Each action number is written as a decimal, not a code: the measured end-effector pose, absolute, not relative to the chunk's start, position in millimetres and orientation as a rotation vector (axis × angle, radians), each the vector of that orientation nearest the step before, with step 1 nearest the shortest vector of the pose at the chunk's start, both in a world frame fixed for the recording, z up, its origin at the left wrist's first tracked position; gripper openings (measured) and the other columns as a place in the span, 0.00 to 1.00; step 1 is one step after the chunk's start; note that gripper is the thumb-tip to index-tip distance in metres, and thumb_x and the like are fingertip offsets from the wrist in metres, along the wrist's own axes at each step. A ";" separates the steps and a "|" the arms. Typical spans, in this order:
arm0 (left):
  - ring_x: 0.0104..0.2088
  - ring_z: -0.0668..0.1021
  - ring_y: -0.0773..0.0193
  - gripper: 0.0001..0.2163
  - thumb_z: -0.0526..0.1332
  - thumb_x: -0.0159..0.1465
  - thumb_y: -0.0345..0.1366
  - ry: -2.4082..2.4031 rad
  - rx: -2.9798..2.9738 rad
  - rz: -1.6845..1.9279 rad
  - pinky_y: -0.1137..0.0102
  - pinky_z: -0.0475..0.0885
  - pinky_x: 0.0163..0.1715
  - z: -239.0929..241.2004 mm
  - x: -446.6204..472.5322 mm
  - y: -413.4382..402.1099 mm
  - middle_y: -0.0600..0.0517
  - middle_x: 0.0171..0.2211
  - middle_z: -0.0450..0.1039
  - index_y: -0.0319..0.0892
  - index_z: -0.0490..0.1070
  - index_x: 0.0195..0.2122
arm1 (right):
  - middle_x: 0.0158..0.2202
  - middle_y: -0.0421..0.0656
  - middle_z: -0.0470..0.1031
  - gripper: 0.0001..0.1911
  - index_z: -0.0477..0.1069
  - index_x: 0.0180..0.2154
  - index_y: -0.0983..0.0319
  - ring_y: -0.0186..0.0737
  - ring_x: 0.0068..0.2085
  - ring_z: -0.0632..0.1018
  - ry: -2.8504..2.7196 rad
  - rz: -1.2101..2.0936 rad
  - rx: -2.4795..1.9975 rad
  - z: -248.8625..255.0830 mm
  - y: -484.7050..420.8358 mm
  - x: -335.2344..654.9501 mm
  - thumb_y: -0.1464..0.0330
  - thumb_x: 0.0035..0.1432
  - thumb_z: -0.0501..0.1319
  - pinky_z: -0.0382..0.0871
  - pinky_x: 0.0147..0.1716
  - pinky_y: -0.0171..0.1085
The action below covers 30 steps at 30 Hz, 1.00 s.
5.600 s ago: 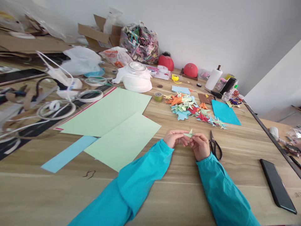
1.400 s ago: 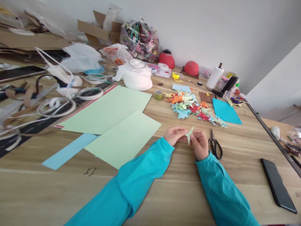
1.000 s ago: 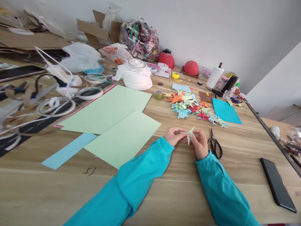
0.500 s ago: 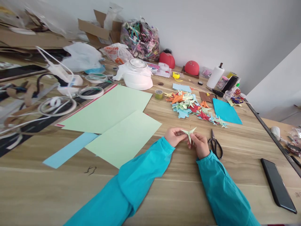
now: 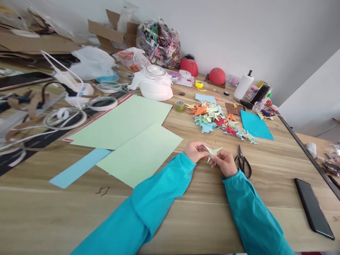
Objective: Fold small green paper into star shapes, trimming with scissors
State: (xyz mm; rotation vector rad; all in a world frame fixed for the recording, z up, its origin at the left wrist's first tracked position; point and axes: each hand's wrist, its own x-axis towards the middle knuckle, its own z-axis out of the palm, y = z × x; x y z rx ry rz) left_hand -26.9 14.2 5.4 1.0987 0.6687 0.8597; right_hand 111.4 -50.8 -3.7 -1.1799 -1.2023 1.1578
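Observation:
A small pale green folded-paper star (image 5: pixel 213 151) with pointed arms is held just above the wooden table. My left hand (image 5: pixel 196 151) pinches it from the left side. From the right, my right hand (image 5: pixel 224 163) grips it between thumb and fingers. Black-handled scissors (image 5: pixel 242 163) lie beside my right hand, blades pointing away. Beyond my hands spreads a pile of folded paper pieces (image 5: pixel 209 117) in orange, green, blue and red. Pale green paper sheets (image 5: pixel 143 152) lie to the left, partly over a light blue strip (image 5: pixel 79 168).
A black phone (image 5: pixel 314 209) lies at the right. Behind the pile are a turquoise sheet (image 5: pixel 256 124), a spool (image 5: pixel 179 105) and a white bottle (image 5: pixel 243 86). Coiled white cables (image 5: pixel 64 119), a white bundle (image 5: pixel 155 86) and a stuffed plastic bag (image 5: pixel 159 44) occupy the left and back.
The paper star has turned in my fingers, and more of its pointed arms show. My hands have shifted only slightly; the things on the table stay put.

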 end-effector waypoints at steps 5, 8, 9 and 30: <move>0.15 0.72 0.69 0.12 0.69 0.34 0.28 0.681 1.030 0.838 0.73 0.68 0.18 -1.1 -24.9 15.1 0.53 0.15 0.72 0.34 0.72 0.22 | 0.19 0.41 0.74 0.12 0.69 0.21 0.64 0.30 0.17 0.71 -1.180 1.162 -1.159 -4.9 -50.5 112.6 0.63 0.46 0.65 0.62 0.16 0.30; 0.15 0.71 0.70 0.11 0.70 0.36 0.31 0.666 0.953 0.823 0.73 0.67 0.18 -5.6 -22.8 14.5 0.54 0.14 0.71 0.35 0.71 0.20 | 0.18 0.40 0.75 0.11 0.69 0.20 0.64 0.30 0.16 0.71 -1.133 1.165 -1.151 -6.2 -50.4 113.1 0.64 0.45 0.66 0.61 0.16 0.30; 0.15 0.71 0.70 0.11 0.70 0.36 0.32 0.656 0.955 0.825 0.74 0.67 0.18 -5.8 -22.3 14.0 0.54 0.14 0.71 0.35 0.71 0.20 | 0.18 0.40 0.75 0.11 0.69 0.20 0.64 0.30 0.16 0.71 -1.117 1.172 -1.147 -6.9 -50.3 113.4 0.64 0.45 0.66 0.61 0.15 0.29; 0.16 0.72 0.68 0.10 0.69 0.38 0.35 0.660 1.075 0.798 0.72 0.69 0.20 0.3 -27.1 15.1 0.52 0.14 0.71 0.35 0.73 0.20 | 0.17 0.40 0.73 0.12 0.71 0.22 0.65 0.30 0.14 0.70 -1.080 1.291 -1.156 -10.3 -51.4 114.4 0.63 0.46 0.65 0.62 0.13 0.29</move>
